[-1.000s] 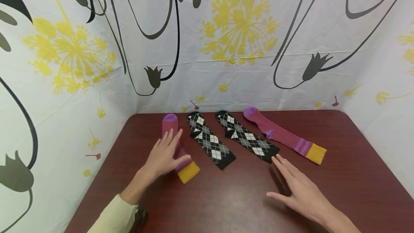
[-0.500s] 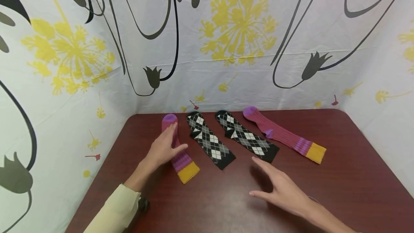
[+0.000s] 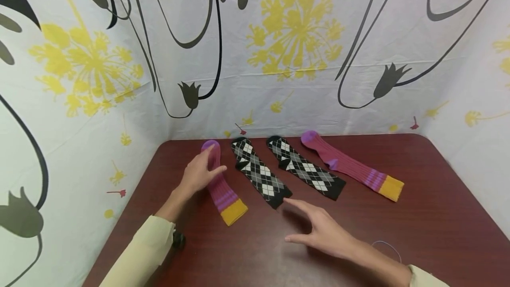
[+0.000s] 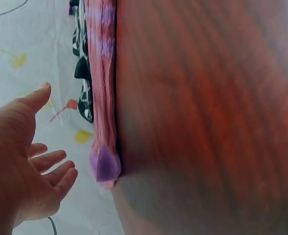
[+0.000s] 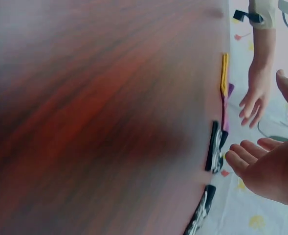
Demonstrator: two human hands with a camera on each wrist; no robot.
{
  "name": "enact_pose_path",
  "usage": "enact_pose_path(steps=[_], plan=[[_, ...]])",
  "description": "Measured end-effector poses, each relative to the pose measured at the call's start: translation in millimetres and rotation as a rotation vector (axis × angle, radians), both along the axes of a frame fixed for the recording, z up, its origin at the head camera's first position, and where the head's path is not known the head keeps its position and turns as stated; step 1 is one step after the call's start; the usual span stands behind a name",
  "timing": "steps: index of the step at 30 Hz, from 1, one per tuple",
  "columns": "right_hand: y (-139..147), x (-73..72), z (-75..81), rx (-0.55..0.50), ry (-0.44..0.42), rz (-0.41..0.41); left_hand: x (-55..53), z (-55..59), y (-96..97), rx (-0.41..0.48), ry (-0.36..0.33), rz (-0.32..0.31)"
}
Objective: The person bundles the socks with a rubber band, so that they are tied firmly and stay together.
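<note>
Hovering above the foot part of the left pink sock (image 3: 224, 193), the left hand (image 3: 197, 172) grasps nothing, its fingers loose and apart from the fabric. The right hand (image 3: 324, 228) is likewise released, fingers spread, near the dark cuff of the left argyle sock (image 3: 260, 176) (the head view makes them seem to meet; the right-wrist view shows a gap). All four socks lie flat on the table (image 3: 239, 258), with the right argyle sock (image 3: 308, 172) and the right pink sock (image 3: 354, 169) farther right. For a tidy reach, I would lower the fingertips gently and pinch one layered edge squarely; thin knit probably wrinkles or slides if pushed sideways, and the neighbouring sock should stay undisturbed.
</note>
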State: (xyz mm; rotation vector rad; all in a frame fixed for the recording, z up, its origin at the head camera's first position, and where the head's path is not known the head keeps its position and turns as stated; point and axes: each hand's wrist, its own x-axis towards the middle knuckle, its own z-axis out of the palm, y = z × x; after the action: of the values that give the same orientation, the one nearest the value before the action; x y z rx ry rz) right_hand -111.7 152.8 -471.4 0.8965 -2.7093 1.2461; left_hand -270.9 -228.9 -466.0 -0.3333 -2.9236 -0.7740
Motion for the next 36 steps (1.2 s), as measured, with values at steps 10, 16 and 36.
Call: enact_pose_path(steps=[10,16,36], plan=[[-23,-13.0,-0.8,-0.053,-0.125,0.065,-26.2,1.1,-9.1,0.084,-0.028,0.047],[-32,-24.4,-2.3,-0.084,-0.16,0.108,-41.3,-3.4,-20.5,0.152,-0.038,0.042],[-81,-45.6,-15.3,-0.212,-0.335,0.16,-64.2,-9.5,-27.3,0.152,-0.067,0.12]])
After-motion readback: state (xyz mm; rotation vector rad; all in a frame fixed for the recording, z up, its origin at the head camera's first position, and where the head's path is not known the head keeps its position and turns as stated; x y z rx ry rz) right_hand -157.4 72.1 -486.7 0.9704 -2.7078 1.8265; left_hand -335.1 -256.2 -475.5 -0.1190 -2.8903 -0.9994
